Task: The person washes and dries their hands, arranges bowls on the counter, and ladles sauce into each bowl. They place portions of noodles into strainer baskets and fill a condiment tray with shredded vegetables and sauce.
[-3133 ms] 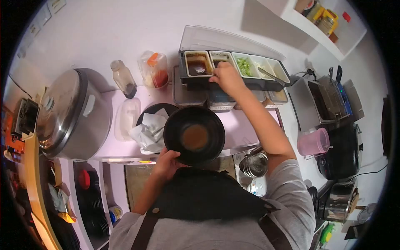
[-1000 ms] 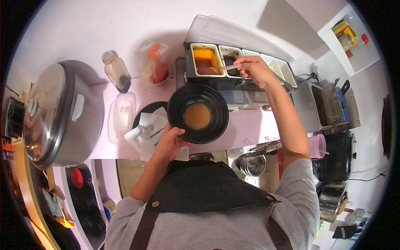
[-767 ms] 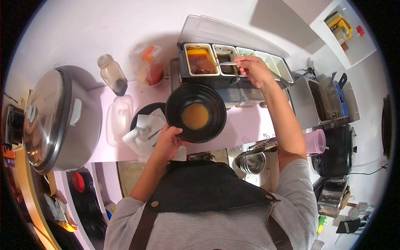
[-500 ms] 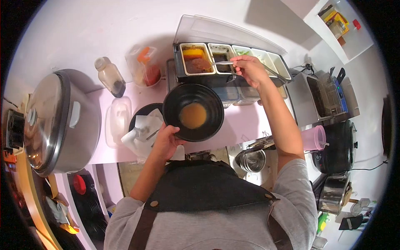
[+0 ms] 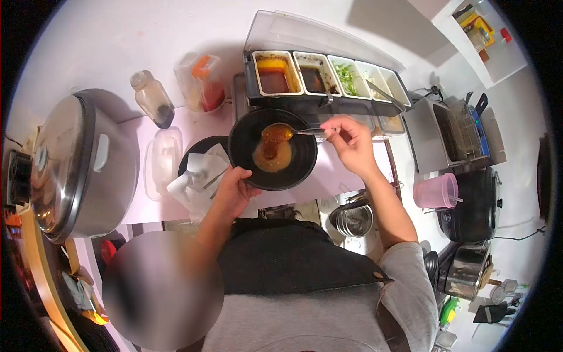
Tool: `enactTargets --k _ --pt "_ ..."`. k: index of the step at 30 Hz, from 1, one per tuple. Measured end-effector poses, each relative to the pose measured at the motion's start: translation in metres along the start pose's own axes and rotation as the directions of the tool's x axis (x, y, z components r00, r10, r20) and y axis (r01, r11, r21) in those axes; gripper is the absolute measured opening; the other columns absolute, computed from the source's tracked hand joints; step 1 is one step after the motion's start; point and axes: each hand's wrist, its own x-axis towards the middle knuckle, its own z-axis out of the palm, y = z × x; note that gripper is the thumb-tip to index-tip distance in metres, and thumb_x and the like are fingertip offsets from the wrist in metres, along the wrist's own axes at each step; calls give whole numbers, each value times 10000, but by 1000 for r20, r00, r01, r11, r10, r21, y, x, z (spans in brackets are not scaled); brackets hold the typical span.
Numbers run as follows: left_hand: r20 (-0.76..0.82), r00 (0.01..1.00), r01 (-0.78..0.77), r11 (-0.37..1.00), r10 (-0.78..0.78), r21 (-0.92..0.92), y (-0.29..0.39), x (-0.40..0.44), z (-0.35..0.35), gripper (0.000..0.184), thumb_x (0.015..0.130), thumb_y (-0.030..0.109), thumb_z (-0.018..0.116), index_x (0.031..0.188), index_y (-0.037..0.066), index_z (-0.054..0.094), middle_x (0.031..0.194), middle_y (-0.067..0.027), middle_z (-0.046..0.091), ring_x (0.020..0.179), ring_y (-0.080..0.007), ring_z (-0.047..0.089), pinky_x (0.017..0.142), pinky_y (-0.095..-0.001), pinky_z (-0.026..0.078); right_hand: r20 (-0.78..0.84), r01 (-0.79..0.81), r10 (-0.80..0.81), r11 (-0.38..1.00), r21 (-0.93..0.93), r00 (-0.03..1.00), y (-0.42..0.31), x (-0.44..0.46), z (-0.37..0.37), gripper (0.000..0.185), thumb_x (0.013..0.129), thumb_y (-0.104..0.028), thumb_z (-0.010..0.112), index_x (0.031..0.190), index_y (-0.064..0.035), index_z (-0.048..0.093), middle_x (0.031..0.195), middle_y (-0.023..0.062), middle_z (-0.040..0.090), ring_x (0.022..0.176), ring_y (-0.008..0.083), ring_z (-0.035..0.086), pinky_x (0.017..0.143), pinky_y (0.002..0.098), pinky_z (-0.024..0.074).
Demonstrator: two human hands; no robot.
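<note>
L: my left hand grips black bowl by rim | R: right hand pinches loaded spoon handle | I judge bowl stiff, light; best hold: rim

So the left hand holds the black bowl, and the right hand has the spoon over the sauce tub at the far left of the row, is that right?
Not quite: the spoon's place is wrong. The head view shows the left hand holding the black bowl, and the right hand has the spoon over that bowl instead.
</note>
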Motion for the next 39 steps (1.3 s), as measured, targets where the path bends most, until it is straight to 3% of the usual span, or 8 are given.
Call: enactTargets --k 4,13,17,19,26,29,34,39 --pt "35 999 -10 1000 10 3 0 1 -4 337 748 136 494 1050 -12 489 933 -112 619 754 -208 638 609 -302 558 99 -496 536 675 546 838 9 -3 -9 91 781 22 570 865 23 605 697 28 569 520 61 463 476 178 379" --pt "41 999 -18 1000 17 22 1 4 10 327 738 133 509 1036 -3 504 944 -113 611 762 -205 630 603 -306 555 107 -443 598 450 775 795 -13 24 -13 183 785 10 558 960 62 552 696 32 557 540 52 492 456 152 406" --pt "-33 998 57 997 -55 55 -2 9 -10 424 736 107 503 1154 87 435 979 -60 587 769 -168 625 532 -293 548 -187 -348 509 770 534 840 2 58 14 150 760 -48 597 902 -18 635 746 60 610 617 109 559 567 230 468" --pt "56 998 3 990 -11 139 2 10 -10 428 725 134 524 1145 83 460 995 -49 585 784 -175 622 521 -296 546 -385 -149 95 982 -113 918 29 70 38 144 753 -102 585 869 -55 657 738 90 636 667 162 600 613 296 485" --pt "19 999 26 935 -35 353 -10 -13 38 478 678 155 556 1136 40 485 1044 -67 579 832 -226 622 575 -306 541 -453 95 -293 907 -410 842 -19 21 -23 222 728 -189 634 898 -47 636 801 152 628 773 310 602 680 378 480" --pt "105 980 122 926 -169 356 -38 -8 56 489 663 135 543 1134 18 489 1067 -83 574 909 -252 599 711 -340 525 -677 145 -503 846 -514 537 -32 -69 -106 162 731 -86 633 886 -38 637 776 123 634 622 204 610 528 289 479" --pt "411 733 416 835 -542 360 -143 -4 130 454 670 86 501 1119 12 501 1111 -108 549 1054 -277 517 926 -457 391 -962 -803 -270 567 -184 30 1 -323 -195 128 815 -123 548 813 -1 587 715 148 586 628 265 564 581 355 437" --pt "397 644 535 755 -655 378 -284 -10 195 215 764 133 503 970 83 539 1019 -84 587 951 -255 558 830 -445 443 -885 -813 -136 477 334 -444 8 -483 -183 272 815 -281 586 813 -31 480 661 125 559 608 248 552 601 370 428"
